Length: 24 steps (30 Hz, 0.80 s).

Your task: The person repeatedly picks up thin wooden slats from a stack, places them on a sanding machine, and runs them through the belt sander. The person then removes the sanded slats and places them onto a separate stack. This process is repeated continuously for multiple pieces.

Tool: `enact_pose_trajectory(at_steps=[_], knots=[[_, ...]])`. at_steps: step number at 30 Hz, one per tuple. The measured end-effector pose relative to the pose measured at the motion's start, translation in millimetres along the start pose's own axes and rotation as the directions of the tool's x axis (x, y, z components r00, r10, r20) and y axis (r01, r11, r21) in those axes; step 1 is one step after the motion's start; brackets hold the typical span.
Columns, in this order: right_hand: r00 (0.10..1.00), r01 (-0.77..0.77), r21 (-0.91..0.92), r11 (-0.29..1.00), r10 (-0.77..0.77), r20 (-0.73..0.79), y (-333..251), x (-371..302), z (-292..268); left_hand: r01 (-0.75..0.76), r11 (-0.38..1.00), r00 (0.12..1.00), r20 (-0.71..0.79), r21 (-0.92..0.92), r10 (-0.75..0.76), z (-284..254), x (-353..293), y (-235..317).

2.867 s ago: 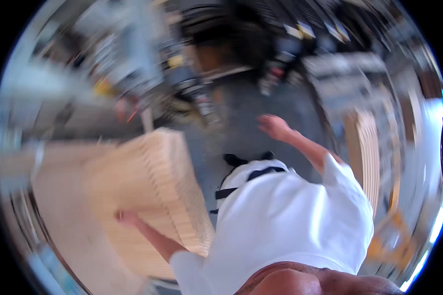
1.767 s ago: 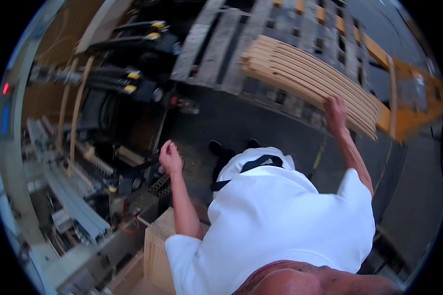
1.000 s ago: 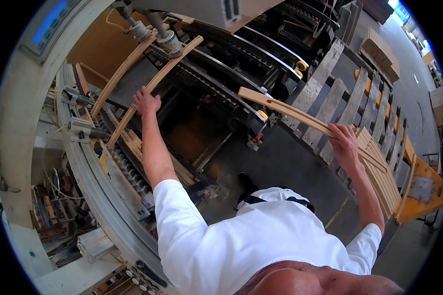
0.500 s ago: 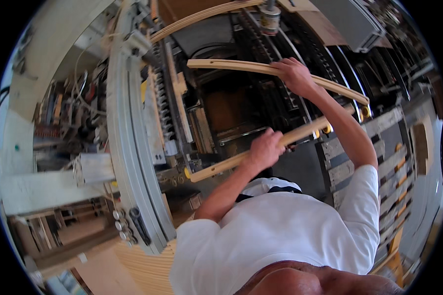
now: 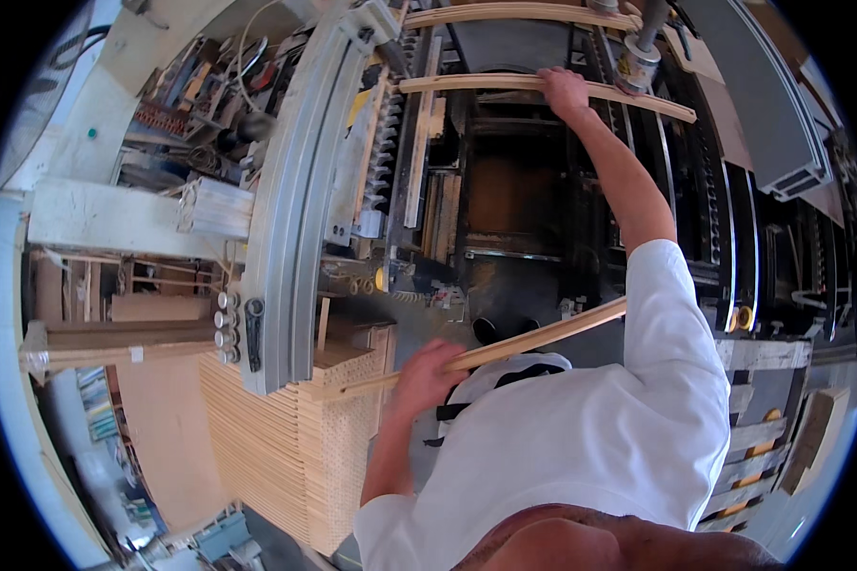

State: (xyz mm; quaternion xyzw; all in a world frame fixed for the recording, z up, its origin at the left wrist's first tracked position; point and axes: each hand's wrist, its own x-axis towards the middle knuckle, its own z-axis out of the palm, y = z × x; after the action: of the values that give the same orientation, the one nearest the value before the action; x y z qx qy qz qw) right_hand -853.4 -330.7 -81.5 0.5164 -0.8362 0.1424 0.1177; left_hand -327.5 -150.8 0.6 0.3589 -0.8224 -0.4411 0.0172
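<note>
My left hand [image 5: 428,376] is wrapped round a long pale wooden strip [image 5: 548,337]. It holds the strip low and close to my body, slanting up to the right, where its far end passes behind my right sleeve. My right arm is stretched far forward. At its end, my right hand [image 5: 566,92] grips a second wooden strip [image 5: 490,83] that lies crosswise over the dark machine bed [image 5: 467,190]. A third wooden strip [image 5: 514,13] rests across the machine farther back.
Left of me runs a long grey metal beam [image 5: 300,228]. A big stack of wooden strips [image 5: 267,438] stands at the lower left. Over the far right part of the machine hangs a cylinder [image 5: 636,68]. A slatted pallet [image 5: 757,433] lies to my right.
My right hand has pushed its strip farther away across the machine. My left hand has drawn its strip back off the machine, toward my body and the stack at left.
</note>
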Motion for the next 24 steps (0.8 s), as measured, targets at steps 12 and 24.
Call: enact_pose_trajectory(at_steps=[12, 24], knots=[[0.996, 0.089, 0.0, 0.996, -0.089, -0.015, -23, 23, 6, 0.375, 0.91, 0.835, -0.364, -0.174, -0.414, 7, -105, -70], [0.998, -0.048, -0.087, 0.995, 0.052, 0.047, -33, 28, 5, 0.411, 0.582, 0.608, -0.265, -0.702, -0.749, -1, -285, -105]])
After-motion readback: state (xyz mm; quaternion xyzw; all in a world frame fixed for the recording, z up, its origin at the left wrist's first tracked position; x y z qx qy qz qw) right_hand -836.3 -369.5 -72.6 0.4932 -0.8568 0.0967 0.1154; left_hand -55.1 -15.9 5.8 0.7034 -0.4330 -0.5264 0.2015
